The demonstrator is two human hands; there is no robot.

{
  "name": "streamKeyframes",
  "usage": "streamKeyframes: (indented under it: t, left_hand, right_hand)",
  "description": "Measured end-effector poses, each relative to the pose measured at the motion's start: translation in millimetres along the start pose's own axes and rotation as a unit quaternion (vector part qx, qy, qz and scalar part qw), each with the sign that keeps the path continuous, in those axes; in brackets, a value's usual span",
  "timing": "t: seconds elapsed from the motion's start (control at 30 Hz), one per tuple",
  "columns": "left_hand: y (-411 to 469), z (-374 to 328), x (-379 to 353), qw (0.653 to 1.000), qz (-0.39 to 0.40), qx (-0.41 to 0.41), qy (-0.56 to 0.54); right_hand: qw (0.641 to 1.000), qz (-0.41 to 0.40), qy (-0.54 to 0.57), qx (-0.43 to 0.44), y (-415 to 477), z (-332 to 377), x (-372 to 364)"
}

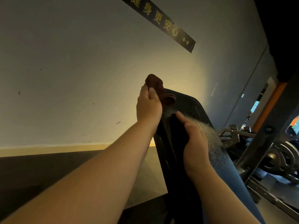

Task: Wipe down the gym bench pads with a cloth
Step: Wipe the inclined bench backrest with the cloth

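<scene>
Pinching cloth [155, 85] atop pad [191, 106] (inclined away)

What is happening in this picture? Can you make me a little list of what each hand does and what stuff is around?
left hand: grips a bunched brown cloth at the top end of the pad
right hand: lower on the pad, one finger straight; grip unclear
pad: black, bumpy surface, tilted upward
behind: pale wall with a black sign in yellow letters
right side: weight plates by a dark metal frame
</scene>
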State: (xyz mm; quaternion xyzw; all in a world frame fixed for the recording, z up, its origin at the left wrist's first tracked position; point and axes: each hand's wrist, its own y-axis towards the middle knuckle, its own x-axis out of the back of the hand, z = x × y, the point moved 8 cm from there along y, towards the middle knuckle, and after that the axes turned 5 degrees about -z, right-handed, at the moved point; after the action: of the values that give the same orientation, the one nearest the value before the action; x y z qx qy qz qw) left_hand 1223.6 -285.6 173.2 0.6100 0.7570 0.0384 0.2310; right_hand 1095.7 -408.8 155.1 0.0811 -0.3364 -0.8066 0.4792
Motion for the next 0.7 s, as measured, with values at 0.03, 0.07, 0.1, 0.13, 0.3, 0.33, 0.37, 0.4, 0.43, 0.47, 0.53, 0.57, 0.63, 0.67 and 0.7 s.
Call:
streamKeyframes:
  t: [0.03,0.07,0.1,0.13,0.3,0.33,0.37,0.4,0.43,0.47,0.53,0.57,0.63,0.67,0.7]
  left_hand:
    - [-14,2,3,1.000,0.003,-0.005,-0.008]
    - [-35,7,6,1.000,0.006,-0.005,-0.021]
    - [-59,13,8,1.000,0.008,-0.004,-0.025]
    - [-85,21,11,1.000,0.010,-0.011,-0.020]
    - [-83,25,6,0.998,0.001,-0.049,0.028]
    - [-61,19,3,0.998,-0.009,-0.045,0.040]
    - [-40,12,2,0.998,-0.014,-0.034,0.043]
    - [-22,6,1,0.999,-0.016,-0.027,0.039]
    - [-13,3,-2,0.999,-0.016,-0.027,0.034]
    - [-14,3,-3,0.999,-0.015,-0.032,0.034]
    - [-36,9,0,0.998,-0.009,-0.048,0.032]
    - [-55,14,2,0.998,-0.009,-0.059,0.029]
    - [-105,28,8,0.998,-0.012,-0.066,0.019]
    - [-132,38,10,0.998,-0.002,-0.057,0.009]
    - [-158,45,12,0.999,0.012,-0.048,-0.007]
  right_hand:
    - [1.000,-0.004,0.002,0.004,1,1,0]
    - [1.000,-0.013,0.006,0.004,2,0,0]
    - [1.000,-0.020,0.015,0.000,3,-1,1]
    - [0.999,-0.028,0.025,-0.008,3,-3,1]
    - [0.998,-0.034,0.035,-0.029,0,-2,1]
    - [0.999,-0.028,0.031,-0.028,0,-1,0]
    - [0.999,-0.022,0.022,-0.022,0,3,-1]
    - [1.000,-0.021,0.014,-0.016,0,5,-1]
    - [1.000,-0.023,0.006,-0.013,0,6,0]
    - [1.000,-0.024,-0.003,-0.010,1,6,0]
    - [1.000,-0.028,-0.011,-0.009,-1,4,-1]
    - [0.999,-0.031,-0.008,-0.012,-2,2,0]
    - [0.999,-0.042,-0.001,-0.023,-4,-2,3]
    - [0.999,-0.040,-0.001,-0.024,-6,-2,5]
    - [0.999,-0.030,-0.004,-0.023,-9,-1,7]
